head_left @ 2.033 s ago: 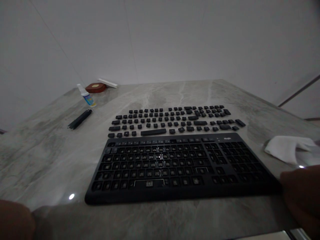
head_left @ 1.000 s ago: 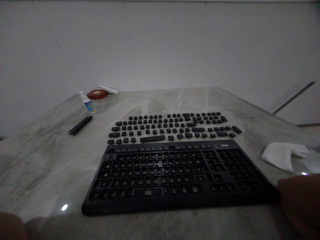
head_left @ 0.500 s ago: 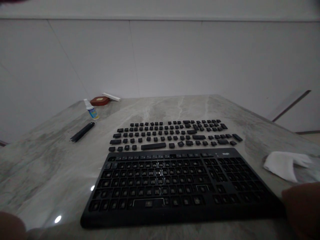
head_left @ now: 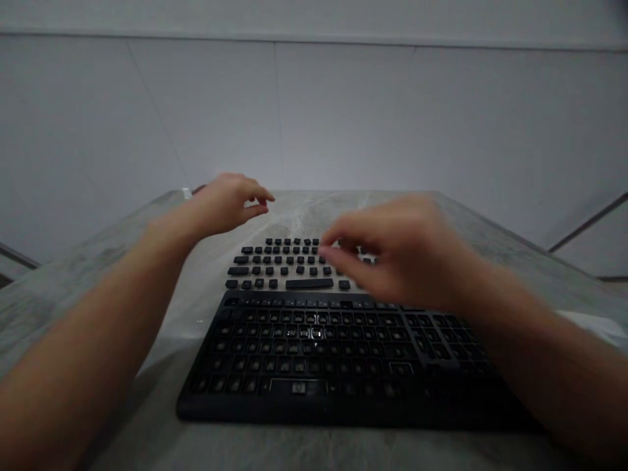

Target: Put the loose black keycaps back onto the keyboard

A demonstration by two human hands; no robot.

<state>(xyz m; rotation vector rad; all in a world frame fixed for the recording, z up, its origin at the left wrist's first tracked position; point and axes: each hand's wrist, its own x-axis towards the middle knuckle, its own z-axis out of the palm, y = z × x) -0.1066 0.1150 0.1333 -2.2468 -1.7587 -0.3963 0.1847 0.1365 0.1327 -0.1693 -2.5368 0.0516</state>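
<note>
A black keyboard (head_left: 304, 412) with most of its keycaps off lies flat at the front of the table. Behind it, loose black keycaps are laid out in rows, the long spacebar keycap (head_left: 309, 284) in the nearest row. My left hand (head_left: 235, 199) hovers beyond the left part of these rows, fingers bent and apart, holding nothing. Blurred by motion, my right hand (head_left: 392, 245) is over the middle of the rows, thumb and index finger curved with a gap between them. It hides the keycaps on the right, and its forearm covers part of the keyboard's right side.
A white cloth (head_left: 591, 324) lies at the right, partly behind my right forearm. The white top of a bottle (head_left: 187, 193) and a sliver of a reddish-brown case (head_left: 199, 189) show past my left arm. A pale wall (head_left: 333, 118) rises behind the grey marbled table (head_left: 314, 448).
Both hands have come from the lower corners, forward and inward, to the keycap rows. The view has shifted slightly. My left arm now hides the black stick-like item and most of the bottle.
</note>
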